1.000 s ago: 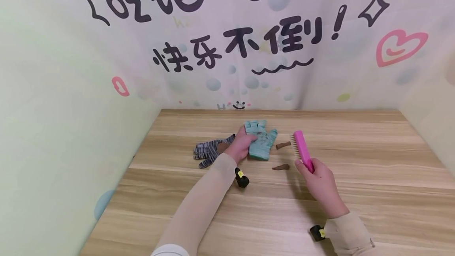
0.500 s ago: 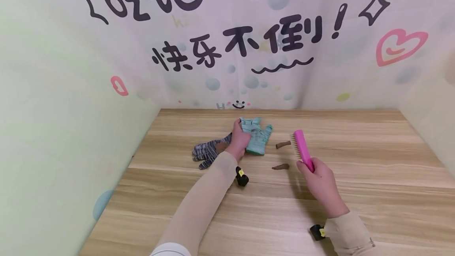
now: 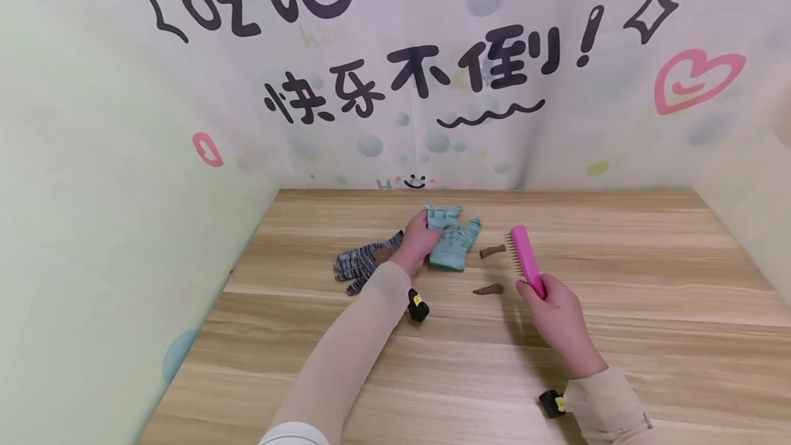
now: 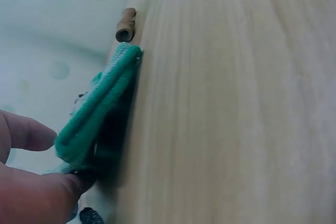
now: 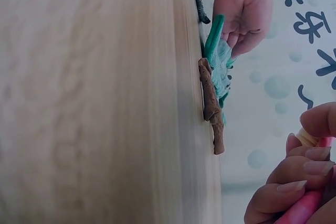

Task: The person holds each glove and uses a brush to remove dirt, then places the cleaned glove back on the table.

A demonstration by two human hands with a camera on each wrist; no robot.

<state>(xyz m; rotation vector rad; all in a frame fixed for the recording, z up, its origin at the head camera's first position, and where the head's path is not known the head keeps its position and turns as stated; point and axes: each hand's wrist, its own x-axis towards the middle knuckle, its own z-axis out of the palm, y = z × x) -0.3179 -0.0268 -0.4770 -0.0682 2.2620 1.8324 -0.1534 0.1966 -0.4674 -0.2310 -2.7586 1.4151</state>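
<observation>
My left hand [image 3: 418,239] pinches the left side of a teal knit glove [image 3: 454,244], thumb on top. Dark smudges mark the glove's face, and its green cuff [image 4: 100,111] stands a little off the tabletop in the left wrist view. My right hand [image 3: 559,318] grips a pink comb [image 3: 526,259] by its lower end, teeth facing left, held above the table. Between the hands lie two brown, twig-like pieces, an upper piece [image 3: 492,251] and a lower piece [image 3: 489,290]. A grey-black striped glove [image 3: 358,263] with a brown patch lies left of my left hand, partly hidden by it.
The wooden tabletop [image 3: 649,280] meets a printed cloth backdrop [image 3: 346,150] at the back and a pale wall [image 3: 111,225] on the left. Black wrist cameras, a left one [image 3: 418,306] and a right one [image 3: 552,404], stick out from the sleeves.
The teal glove shifted left and slightly back with my left hand, then a little right again. My right hand and the comb have stayed in place.
</observation>
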